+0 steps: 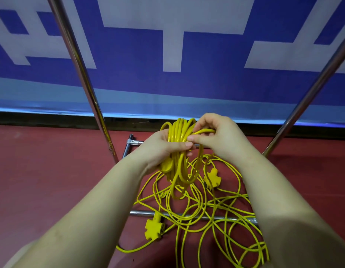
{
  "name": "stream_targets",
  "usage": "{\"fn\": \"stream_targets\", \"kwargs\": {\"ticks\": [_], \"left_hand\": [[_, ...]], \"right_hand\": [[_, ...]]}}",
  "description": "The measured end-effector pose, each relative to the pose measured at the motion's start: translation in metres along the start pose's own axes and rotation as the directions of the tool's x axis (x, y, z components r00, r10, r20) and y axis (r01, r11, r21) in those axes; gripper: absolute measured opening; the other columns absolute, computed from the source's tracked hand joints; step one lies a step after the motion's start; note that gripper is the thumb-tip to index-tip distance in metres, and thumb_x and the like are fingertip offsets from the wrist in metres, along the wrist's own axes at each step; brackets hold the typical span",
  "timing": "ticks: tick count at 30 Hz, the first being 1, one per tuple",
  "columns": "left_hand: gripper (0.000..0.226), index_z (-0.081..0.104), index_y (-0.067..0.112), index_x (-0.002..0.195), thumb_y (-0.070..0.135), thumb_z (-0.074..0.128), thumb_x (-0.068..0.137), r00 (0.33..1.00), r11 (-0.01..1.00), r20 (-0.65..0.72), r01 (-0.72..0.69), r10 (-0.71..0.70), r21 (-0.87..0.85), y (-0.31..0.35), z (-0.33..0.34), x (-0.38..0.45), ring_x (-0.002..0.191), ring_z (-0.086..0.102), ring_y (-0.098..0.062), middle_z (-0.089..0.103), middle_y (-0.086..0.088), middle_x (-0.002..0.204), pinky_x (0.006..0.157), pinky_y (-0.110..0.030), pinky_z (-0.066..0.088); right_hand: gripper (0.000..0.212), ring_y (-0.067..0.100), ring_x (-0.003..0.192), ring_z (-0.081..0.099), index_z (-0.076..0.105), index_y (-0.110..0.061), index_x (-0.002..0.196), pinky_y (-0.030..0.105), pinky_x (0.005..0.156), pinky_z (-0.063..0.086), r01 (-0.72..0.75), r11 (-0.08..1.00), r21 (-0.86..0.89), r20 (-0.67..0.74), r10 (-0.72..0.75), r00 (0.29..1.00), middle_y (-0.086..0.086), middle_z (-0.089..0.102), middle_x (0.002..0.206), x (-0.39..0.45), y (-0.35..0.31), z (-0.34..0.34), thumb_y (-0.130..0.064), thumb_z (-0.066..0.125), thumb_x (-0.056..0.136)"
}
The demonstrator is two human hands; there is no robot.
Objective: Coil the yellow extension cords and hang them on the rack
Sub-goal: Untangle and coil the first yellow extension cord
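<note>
A smooth, glossy plastic jacket is seen on the yellow cords (189, 207), and the same glossy yellow plastic on the socket block (152, 229). The rack poles (81, 74) are made of polished, mirror-bright metal. The floor (51, 171) is covered in a matt red surface. The blue-and-white banner (129, 55) looks like matt, finely woven cloth.

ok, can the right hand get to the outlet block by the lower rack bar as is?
Probably not yet: the right hand is pinching a strand at the coil. The outlet block lies uncovered on the floor.
</note>
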State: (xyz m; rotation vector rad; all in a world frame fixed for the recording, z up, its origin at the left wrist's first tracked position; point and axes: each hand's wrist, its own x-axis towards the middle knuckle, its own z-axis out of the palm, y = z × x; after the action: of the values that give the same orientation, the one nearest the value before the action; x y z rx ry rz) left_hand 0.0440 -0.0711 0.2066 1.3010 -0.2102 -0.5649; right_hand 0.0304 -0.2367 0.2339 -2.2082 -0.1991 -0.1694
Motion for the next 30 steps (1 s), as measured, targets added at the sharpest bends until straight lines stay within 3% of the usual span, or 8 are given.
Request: {"fn": "stream_targets", "kwargs": {"ticks": [4,8,11,14,17,23,26,30], "left_hand": [[0.011,0.061,0.009,0.089,0.002,0.064,0.081,0.991,0.996,-0.11,-0.069,0.075,0.06,0.002,-0.004,0.002,0.056,0.063,-0.014,0.065,-0.005,0.064,0.055,-0.03,0.056],[0.002,0.06,0.005,0.088,0.003,0.06,0.087,0.947,0.986,-0.275,-0.153,0.166,0.066,0.008,-0.012,0.005,0.052,0.061,-0.013,0.065,-0.002,0.06,0.052,-0.028,0.055],[0.003,0.061,0.002,0.091,0.003,0.059,0.088,0.899,0.978,-0.388,-0.208,0.201,0.024,0.012,-0.019,0.007,0.055,0.063,-0.011,0.067,0.0,0.061,0.051,-0.028,0.055],[0.005,0.062,0.004,0.085,0.004,0.059,0.09,0.865,0.973,-0.452,-0.231,0.219,0.03,0.015,-0.025,0.006,0.052,0.061,-0.012,0.064,-0.001,0.058,0.047,-0.026,0.052],[0.012,0.063,0.008,0.078,0.006,0.06,0.09,0.847,0.973,-0.482,-0.224,0.223,0.056,0.015,-0.031,0.005,0.054,0.06,-0.014,0.064,-0.002,0.059,0.05,-0.026,0.052],[0.011,0.062,0.019,0.083,0.012,0.07,0.083,0.886,0.948,-0.412,-0.085,0.212,0.307,0.004,-0.03,0.007,0.057,0.064,-0.015,0.067,0.005,0.062,0.06,-0.032,0.052],[0.015,0.061,0.02,0.084,0.01,0.072,0.081,0.927,0.938,-0.336,-0.047,0.17,0.345,-0.003,-0.022,0.008,0.063,0.067,-0.013,0.069,0.002,0.069,0.066,-0.031,0.055],[0.009,0.062,0.009,0.093,0.008,0.066,0.085,0.963,0.998,-0.266,-0.024,0.038,0.058,-0.008,-0.016,0.01,0.068,0.069,-0.015,0.071,-0.007,0.078,0.069,-0.037,0.058]], "right_hand": [[0.012,0.005,0.062,0.052,0.06,-0.028,0.077,0.021,0.061,0.041,-0.01,1.0,-0.026,0.0,0.01,1.0,-0.006,0.063,0.072,0.0,0.003,-0.006,-0.027,0.071,0.081],[0.015,0.019,0.074,0.061,0.056,-0.023,0.078,0.029,0.066,0.045,-0.181,0.896,-0.406,0.226,0.291,0.93,-0.002,0.066,0.078,-0.001,0.02,-0.003,-0.032,0.057,0.091],[0.012,0.025,0.083,0.062,0.058,-0.019,0.086,0.03,0.072,0.048,-0.239,0.85,-0.47,0.285,0.403,0.87,0.006,0.066,0.088,-0.004,0.027,0.001,-0.028,0.053,0.093],[0.012,0.023,0.08,0.062,0.058,-0.021,0.08,0.032,0.076,0.05,-0.259,0.888,-0.379,0.167,0.341,0.925,0.0,0.064,0.079,0.003,0.033,0.0,-0.02,0.055,0.092],[0.016,0.018,0.066,0.063,0.056,-0.021,0.077,0.04,0.078,0.054,-0.326,0.944,-0.051,0.032,0.328,0.944,-0.005,0.067,0.07,0.008,0.033,0.0,-0.018,0.054,0.093],[0.02,0.01,0.058,0.045,0.062,-0.024,0.086,0.026,0.061,0.048,-0.127,0.852,0.508,-0.225,0.273,0.935,-0.005,0.051,0.065,0.011,0.008,-0.005,-0.019,0.047,0.097],[0.017,0.0,0.056,0.044,0.064,-0.029,0.081,0.017,0.06,0.042,-0.114,0.892,0.436,-0.301,0.264,0.916,-0.016,0.048,0.056,0.01,0.004,-0.01,-0.024,0.054,0.093],[0.015,0.006,0.062,0.044,0.062,-0.024,0.077,0.012,0.054,0.034,-0.148,0.974,0.174,-0.268,0.191,0.944,-0.007,0.05,0.063,0.007,0.008,-0.022,-0.026,0.058,0.091]]}}
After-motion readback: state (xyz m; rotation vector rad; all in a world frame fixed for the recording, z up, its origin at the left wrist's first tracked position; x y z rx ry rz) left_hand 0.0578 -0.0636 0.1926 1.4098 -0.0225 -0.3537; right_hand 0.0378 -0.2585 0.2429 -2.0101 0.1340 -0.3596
